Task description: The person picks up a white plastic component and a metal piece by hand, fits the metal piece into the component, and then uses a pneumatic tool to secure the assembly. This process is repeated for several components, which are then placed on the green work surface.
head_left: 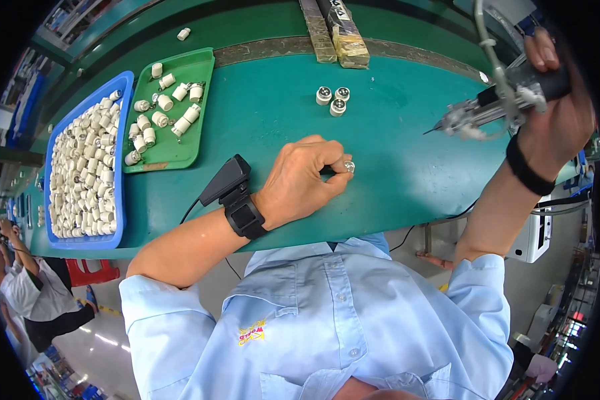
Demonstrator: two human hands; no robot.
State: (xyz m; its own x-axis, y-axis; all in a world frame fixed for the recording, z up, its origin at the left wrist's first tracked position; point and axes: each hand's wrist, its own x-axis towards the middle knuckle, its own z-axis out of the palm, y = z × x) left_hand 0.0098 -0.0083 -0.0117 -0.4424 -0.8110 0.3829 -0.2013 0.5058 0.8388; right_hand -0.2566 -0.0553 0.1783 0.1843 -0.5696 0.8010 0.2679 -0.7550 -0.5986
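Observation:
My left hand [307, 172] is above the green bench top, its thumb and fingers pinched round a small white lamp socket [350, 167]. Only the socket's metal-fitted end shows past the fingertips. Up on the right, my right hand [563, 117] grips a power screwdriver [480, 113] with a dark body and a clear front part. Its thin bit points left and slightly down, well apart from the socket. Beyond my left hand, three white sockets [338, 107] stand upright in a close group, screw-fitted ends up.
At left, a blue tray [123, 200] is heaped with white sockets. Beside it a green tray [192, 150] holds several more. Taped bars [349, 50] lie at the far edge. A hose [490, 47] hangs by the screwdriver. Another person [37, 287] is at far left.

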